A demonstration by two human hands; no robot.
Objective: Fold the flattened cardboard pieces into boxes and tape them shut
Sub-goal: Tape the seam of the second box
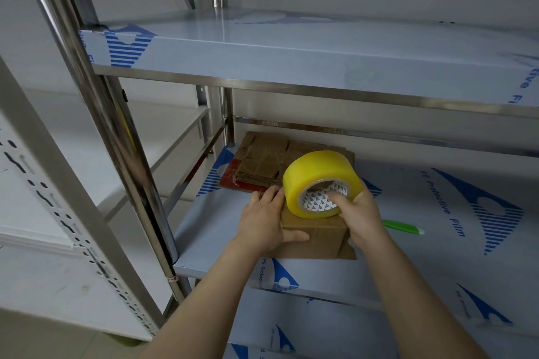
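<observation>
A small folded cardboard box [319,237] stands on the lower shelf [423,271]. My left hand [264,223] lies flat on its left side, fingers straight on top and thumb pressed against its front face. My right hand [360,217] grips a big roll of yellow tape [312,181], with fingers hooked through its core, and holds the roll on the box's top. Behind them lies a stack of flattened cardboard pieces [274,160], partly hidden by the roll.
A green-handled cutter [404,226] lies on the shelf right of the box. The upper shelf [291,67] overhangs closely above. A chrome post [96,102] and a white slotted upright [58,207] stand at the left.
</observation>
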